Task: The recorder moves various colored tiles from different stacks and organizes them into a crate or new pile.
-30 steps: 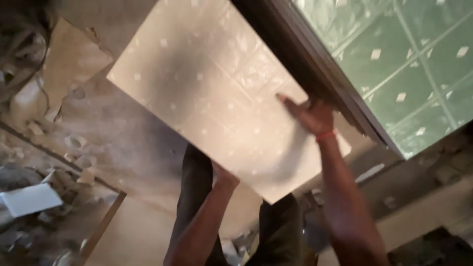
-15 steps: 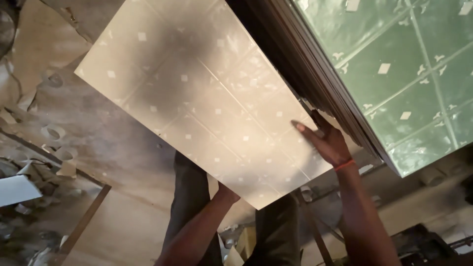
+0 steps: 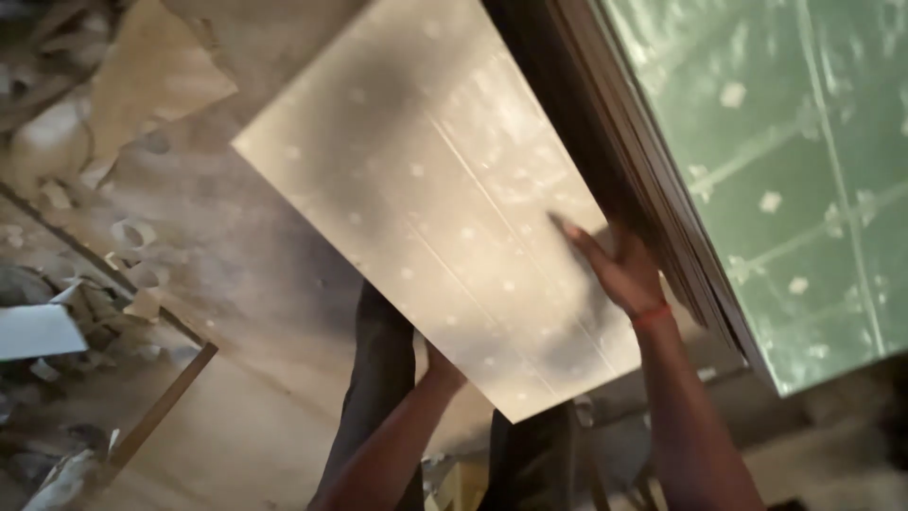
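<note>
I hold a large cream-white tile (image 3: 445,199) with a faint grid and small pale squares, tilted in front of me. My right hand (image 3: 615,265) lies flat on its upper face near the right edge, fingers spread. My left hand (image 3: 441,364) reaches under the tile's near edge, where the fingers are hidden, and supports it from below. The tile's right edge sits against a stack of upright tiles (image 3: 643,199) whose front face is green (image 3: 785,170).
My dark trouser legs (image 3: 378,397) stand on a dusty concrete floor (image 3: 255,284). Rubble, torn cardboard and scraps (image 3: 85,123) lie at the left, with a wooden strip (image 3: 161,407) and a white sheet (image 3: 38,331).
The tile has shifted right and swung nearer the green stack. My right hand slid down its face and stays pressed on it; my left hand stays under the near edge.
</note>
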